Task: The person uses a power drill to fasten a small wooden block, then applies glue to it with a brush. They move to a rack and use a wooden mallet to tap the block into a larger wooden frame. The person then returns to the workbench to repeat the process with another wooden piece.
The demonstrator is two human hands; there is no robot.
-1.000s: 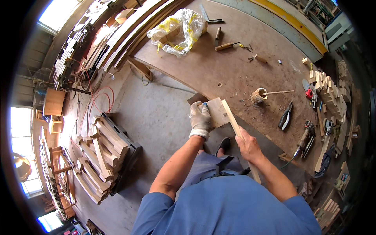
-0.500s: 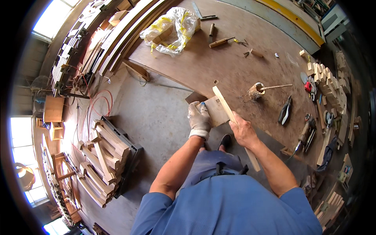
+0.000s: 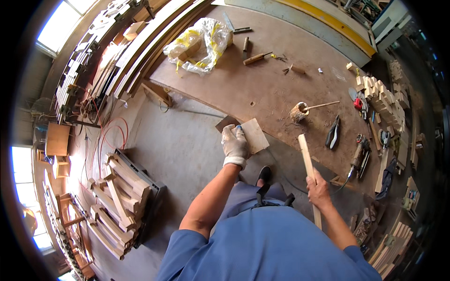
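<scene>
My left hand (image 3: 235, 144), in a pale work glove, is closed on a thin, flat wooden board (image 3: 254, 135) at the near edge of the workbench (image 3: 206, 91). Behind its fingers a darker brown piece (image 3: 227, 123) shows in part. Off to the right, bare, my right hand (image 3: 319, 191) is wrapped round a long, narrow wooden strip (image 3: 306, 154). The strip points up and away from me, apart from the board. A pot of brown, crusted stuff with a stick in it (image 3: 298, 112) and pliers (image 3: 333, 132) with black and white handles lie beyond it.
Farther back on the bench are a crumpled plastic bag (image 3: 201, 44), a wooden-handled tool (image 3: 255, 59) and a metal square (image 3: 241, 30). A power tool (image 3: 360, 153) and stacked wooden blocks (image 3: 382, 100) sit at right. Wooden parts (image 3: 115, 201) are piled on the floor at left.
My right hand has carried the wooden strip rightward and toward me, away from the board. The board's face now shows more fully under my left hand. The whole view has shifted slightly.
</scene>
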